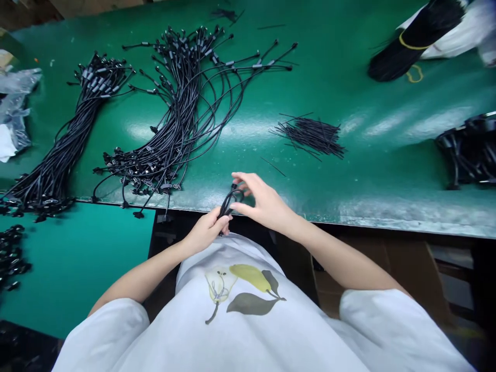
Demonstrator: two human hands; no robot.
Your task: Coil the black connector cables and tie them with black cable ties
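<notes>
A person's left hand (205, 231) grips a looped black cable (229, 202), fingers closed, at the edge of a green tabletop (372, 175); the right hand (265, 202) hovers just beside it, fingers (248, 181) open. Bundled black cables (180, 124) lie upper left of the frame.

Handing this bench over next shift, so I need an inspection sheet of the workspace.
Surface: glossy green workbench, with a teal panel at near left.
Job's things: looped black cable.
Clutter: loose short black wires; crumpled clear plastic bags.
Grips: left hand closed on the loop; right hand curved open at it.
Cables: long black connector-tipped cable bundles; black bundle with yellow band, top right.
Surroundings: brown cardboard box below the bench, right.
</notes>
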